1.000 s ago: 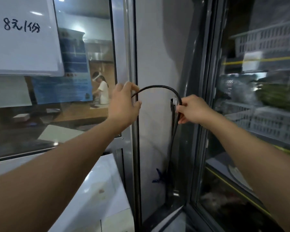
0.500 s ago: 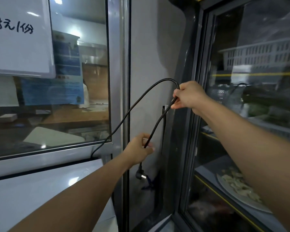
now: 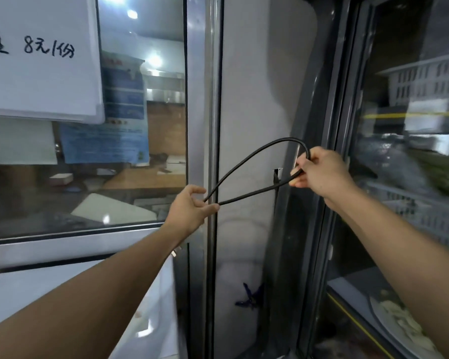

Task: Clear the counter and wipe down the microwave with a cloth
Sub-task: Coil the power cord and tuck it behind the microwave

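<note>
Cable (image 3: 254, 161), black, looped mid-frame between both hands. Left hand (image 3: 192, 208) at centre, pinching the two strands where they cross. Right hand (image 3: 322, 172) right of centre, fingers curled round the loop's bend. Whiteboard (image 3: 42, 73) upper left; glass-door cabinet (image 3: 412, 177) at right.

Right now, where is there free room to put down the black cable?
The white glossy surface below the window frame, left of the grey metal post, shows bare. Between post and dark fridge door frame it is tight: the black cable loops there, held by left hand and right hand.
</note>
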